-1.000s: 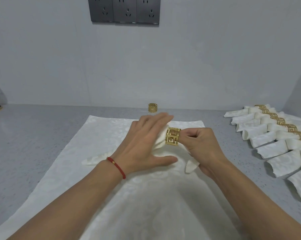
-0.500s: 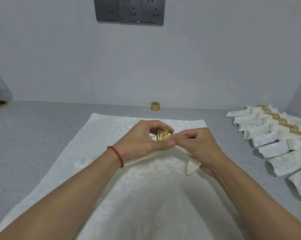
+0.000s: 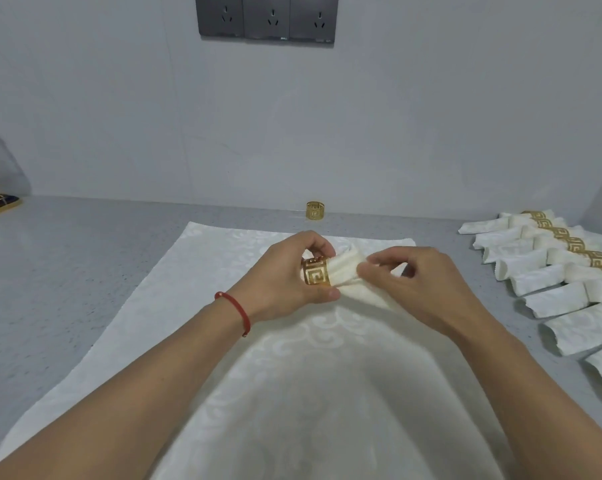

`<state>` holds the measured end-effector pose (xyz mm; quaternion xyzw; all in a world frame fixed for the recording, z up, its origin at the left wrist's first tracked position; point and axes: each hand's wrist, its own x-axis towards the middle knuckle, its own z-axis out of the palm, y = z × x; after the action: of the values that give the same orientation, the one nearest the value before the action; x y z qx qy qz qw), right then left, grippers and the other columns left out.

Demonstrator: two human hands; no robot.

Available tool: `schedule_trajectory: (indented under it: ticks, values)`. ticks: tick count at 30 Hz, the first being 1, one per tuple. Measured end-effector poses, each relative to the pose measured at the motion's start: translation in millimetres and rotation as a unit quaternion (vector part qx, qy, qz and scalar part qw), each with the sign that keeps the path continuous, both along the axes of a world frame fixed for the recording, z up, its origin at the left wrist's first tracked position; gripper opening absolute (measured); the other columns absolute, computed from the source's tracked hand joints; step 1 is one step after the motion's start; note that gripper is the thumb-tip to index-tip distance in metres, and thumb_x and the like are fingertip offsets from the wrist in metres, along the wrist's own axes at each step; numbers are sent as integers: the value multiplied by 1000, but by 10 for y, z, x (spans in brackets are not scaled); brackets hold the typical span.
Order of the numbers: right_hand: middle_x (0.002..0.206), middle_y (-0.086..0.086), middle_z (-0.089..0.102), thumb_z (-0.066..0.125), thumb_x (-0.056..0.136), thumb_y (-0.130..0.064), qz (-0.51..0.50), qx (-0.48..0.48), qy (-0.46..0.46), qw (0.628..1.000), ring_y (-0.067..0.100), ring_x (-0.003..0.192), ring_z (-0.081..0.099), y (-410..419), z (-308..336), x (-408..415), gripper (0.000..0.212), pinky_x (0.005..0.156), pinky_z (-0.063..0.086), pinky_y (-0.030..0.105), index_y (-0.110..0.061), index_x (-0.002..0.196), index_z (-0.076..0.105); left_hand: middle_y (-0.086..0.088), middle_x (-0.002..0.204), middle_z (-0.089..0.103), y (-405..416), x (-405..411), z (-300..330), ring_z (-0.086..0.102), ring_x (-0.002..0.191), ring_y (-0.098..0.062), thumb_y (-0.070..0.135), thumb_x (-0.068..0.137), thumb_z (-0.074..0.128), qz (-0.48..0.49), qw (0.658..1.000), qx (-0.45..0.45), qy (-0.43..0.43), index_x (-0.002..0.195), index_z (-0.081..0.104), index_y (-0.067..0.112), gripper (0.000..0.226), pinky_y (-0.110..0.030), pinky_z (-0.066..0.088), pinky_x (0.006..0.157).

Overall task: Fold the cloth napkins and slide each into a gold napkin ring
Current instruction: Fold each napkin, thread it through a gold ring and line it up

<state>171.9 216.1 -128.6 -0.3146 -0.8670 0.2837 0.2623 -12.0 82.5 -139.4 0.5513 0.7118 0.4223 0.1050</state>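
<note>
On the left, the left hand [image 3: 289,275] grips a gold napkin ring [image 3: 315,275], its fingers curled over the top and its thumb under the bottom edge, holding the ring just above the large white cloth [image 3: 154,306] spread on the table [image 3: 67,254]. Out of the ring's right side comes the folded napkin [image 3: 348,271], whose body runs rightward into the right hand [image 3: 427,285]; that hand pinches the fabric just right of the ring, with the napkin's tail passing beneath its palm. The step in hand appears to be the threading itself: the ring sits at the napkin's left end, not yet at its middle. The next move probably calls for the left hand to hold the ring steady while the right hand feeds the bunched cloth through, keeping the folds tight so they do not snag on the cut-out pattern. Beyond the hands stands a spare ring [image 3: 315,211]; far right lies a row of finished napkins [image 3: 542,261].
</note>
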Motion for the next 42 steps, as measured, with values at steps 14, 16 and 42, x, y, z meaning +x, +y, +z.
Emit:
schedule_trajectory:
  ticks: [14, 16, 42]
  values:
    - [89, -1, 72, 59, 102, -45, 99, -122, 150, 976, 19, 83, 66, -43, -167, -100, 27, 79, 49, 40, -22, 100, 73, -23, 97, 70, -131, -27, 112, 69, 74, -35, 29, 96, 62, -102, 946, -9, -309, 123, 57, 6, 36, -32, 55, 60]
    - [87, 2, 70, 60, 100, -48, 96, -112, 148, 978, 20, 81, 66, -35, -178, -109, 30, 76, 49, 41, -21, 98, 73, -19, 94, 70, -128, -47, 112, 69, 72, -34, 18, 91, 69, -106, 943, 9, -316, 123, 58, 5, 36, -31, 54, 61]
    - [69, 1, 38, 61, 91, -62, 94, -24, -9, 995, 15, 62, 35, 79, -283, -53, 68, 62, 29, 35, 5, 86, 52, 11, 105, 71, -60, -46, -73, 66, 100, -4, 24, 69, 92, -50, 986, -67, -148, 97, 76, 25, 32, -12, 49, 84]
